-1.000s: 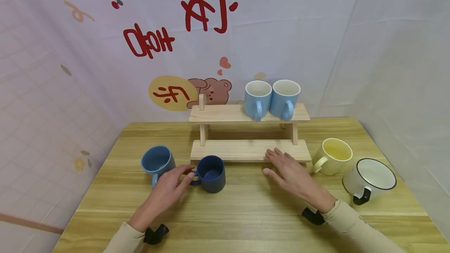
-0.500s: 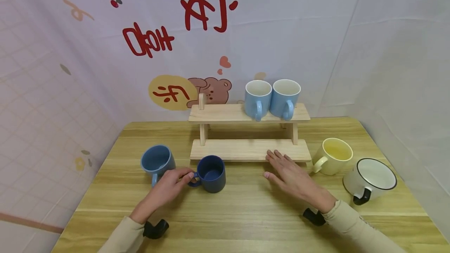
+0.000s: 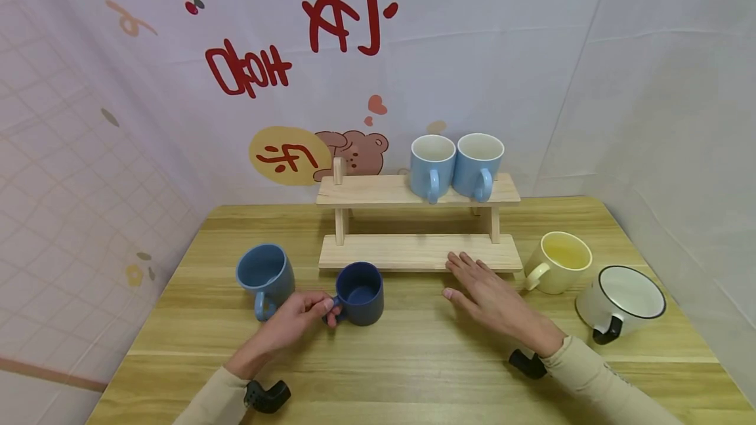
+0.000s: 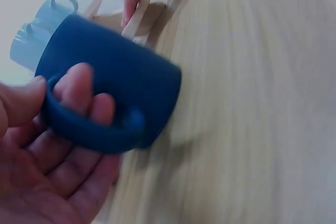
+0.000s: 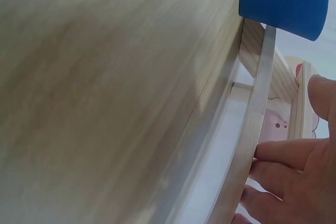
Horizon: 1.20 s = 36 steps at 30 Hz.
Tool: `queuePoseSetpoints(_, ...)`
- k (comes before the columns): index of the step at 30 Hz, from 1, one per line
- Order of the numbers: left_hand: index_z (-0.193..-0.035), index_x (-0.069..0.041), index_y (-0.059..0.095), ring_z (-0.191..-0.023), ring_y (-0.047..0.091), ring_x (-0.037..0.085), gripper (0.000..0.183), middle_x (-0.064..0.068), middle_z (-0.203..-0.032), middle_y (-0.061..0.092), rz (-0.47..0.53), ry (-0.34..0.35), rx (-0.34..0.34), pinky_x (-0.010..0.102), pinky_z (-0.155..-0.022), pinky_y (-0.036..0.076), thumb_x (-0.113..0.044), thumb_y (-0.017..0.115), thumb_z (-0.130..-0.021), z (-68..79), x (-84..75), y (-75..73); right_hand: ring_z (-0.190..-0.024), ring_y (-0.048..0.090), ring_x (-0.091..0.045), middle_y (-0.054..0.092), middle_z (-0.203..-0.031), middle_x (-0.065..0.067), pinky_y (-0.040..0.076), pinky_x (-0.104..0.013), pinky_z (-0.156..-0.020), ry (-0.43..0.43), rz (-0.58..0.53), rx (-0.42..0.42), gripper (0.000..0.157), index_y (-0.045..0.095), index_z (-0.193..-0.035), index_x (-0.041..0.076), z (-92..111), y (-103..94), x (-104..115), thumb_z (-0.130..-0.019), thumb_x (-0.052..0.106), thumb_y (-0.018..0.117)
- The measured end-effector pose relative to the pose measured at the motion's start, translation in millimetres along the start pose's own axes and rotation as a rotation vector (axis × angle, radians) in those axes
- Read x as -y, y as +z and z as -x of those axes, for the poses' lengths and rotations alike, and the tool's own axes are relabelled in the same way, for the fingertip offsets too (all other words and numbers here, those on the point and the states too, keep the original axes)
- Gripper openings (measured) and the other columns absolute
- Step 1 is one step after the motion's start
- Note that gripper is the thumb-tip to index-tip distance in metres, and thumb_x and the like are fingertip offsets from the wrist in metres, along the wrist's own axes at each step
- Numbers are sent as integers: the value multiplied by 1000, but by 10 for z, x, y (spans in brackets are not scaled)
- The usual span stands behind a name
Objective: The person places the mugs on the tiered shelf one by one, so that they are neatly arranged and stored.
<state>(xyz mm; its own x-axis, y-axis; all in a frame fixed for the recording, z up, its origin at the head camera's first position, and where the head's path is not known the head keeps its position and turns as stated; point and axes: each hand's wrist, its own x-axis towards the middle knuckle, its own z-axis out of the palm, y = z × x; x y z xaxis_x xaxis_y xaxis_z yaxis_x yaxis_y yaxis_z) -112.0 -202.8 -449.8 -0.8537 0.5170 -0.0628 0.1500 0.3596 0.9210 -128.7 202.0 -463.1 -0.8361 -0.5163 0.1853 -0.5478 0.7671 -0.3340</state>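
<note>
My left hand (image 3: 295, 320) grips the handle of a dark blue mug (image 3: 361, 294), fingers threaded through the loop and thumb on top. In the left wrist view the dark blue mug (image 4: 110, 72) shows its side and handle close up. My right hand (image 3: 493, 297) lies with straight fingers at the front edge of the lower shelf of a wooden two-tier rack (image 3: 407, 253). In the right wrist view those fingertips (image 5: 262, 192) touch the shelf's edge. Two light blue mugs (image 3: 433, 166) stand side by side on the upper shelf, handles toward me.
A medium blue mug (image 3: 264, 271) stands on the table left of the rack, close to my left hand. Right of the rack are a yellow mug (image 3: 561, 261) and a white mug with a black rim (image 3: 621, 300). Printed cloth (image 3: 472, 51) hangs behind the table.
My left hand first reached to the dark blue mug's handle, then curled its fingers through it. The mug has shifted slightly right. My right hand has stayed in place.
</note>
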Motion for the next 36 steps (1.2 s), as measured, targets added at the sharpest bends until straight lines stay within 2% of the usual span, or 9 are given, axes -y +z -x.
queuePoseSetpoints(3,-100,6,71,-92,65,12,30,7,-82,73,12,36,-64,21,-90,47,-14,50,-110,10,0,75,-149,35,-42,41,-160,-23,28,-58,-120,-1,-9,-5,63,49,-149,-7,5,-4,-2,-107,39,57)
queuePoseSetpoints(9,-95,7,71,-91,68,14,31,5,-78,71,47,88,-166,21,-89,50,-12,51,-110,10,-40,193,-149,35,-43,41,-159,-23,29,-59,-119,-8,-16,-12,62,50,-148,-7,14,1,-11,-107,38,58)
queuePoseSetpoints(14,-95,7,70,-98,71,20,33,10,-80,71,99,60,-236,23,-94,51,-15,51,-110,-3,-160,262,-150,34,-41,40,-160,-22,28,-58,-120,-3,-23,-4,62,49,-149,-7,16,6,-21,-107,38,57)
queuePoseSetpoints(18,-92,4,70,-104,69,20,35,15,-85,72,129,25,-309,24,-98,51,-20,52,-110,-20,-307,303,-150,33,-41,40,-161,-21,28,-58,-120,0,-29,-1,62,49,-150,-6,16,0,-24,-108,39,56)
queuePoseSetpoints(20,-94,4,70,-101,69,18,34,14,-85,71,146,40,-333,25,-98,51,-19,52,-111,-36,-379,318,-150,33,-41,39,-161,-21,28,-58,-120,1,-30,2,62,49,-150,-6,16,-3,-24,-108,39,56)
queuePoseSetpoints(25,-100,7,70,-93,68,19,32,7,-78,69,168,95,-392,25,-96,52,-17,52,-111,-113,-532,363,-150,33,-41,39,-161,-21,27,-57,-120,2,-37,4,62,49,-150,-5,20,-6,-31,-107,39,57)
queuePoseSetpoints(27,-99,6,71,-92,68,19,32,5,-77,68,179,90,-420,26,-95,51,-19,54,-110,-150,-593,383,-150,33,-41,39,-161,-21,28,-57,-120,-2,-39,0,62,49,-150,-5,21,-5,-35,-107,39,57)
queuePoseSetpoints(31,-101,5,71,-89,67,20,33,7,-78,68,208,79,-465,27,-95,50,-23,55,-110,-240,-711,407,-150,33,-41,40,-161,-20,28,-58,-120,-12,-39,-8,61,50,-150,-5,25,0,-48,-107,38,57)
queuePoseSetpoints(36,-104,5,70,-95,65,21,37,12,-82,68,224,79,-518,28,-96,50,-28,55,-109,-378,-832,401,-150,33,-40,40,-161,-20,28,-58,-120,-16,-40,-15,61,50,-150,-4,28,6,-62,-107,38,58)
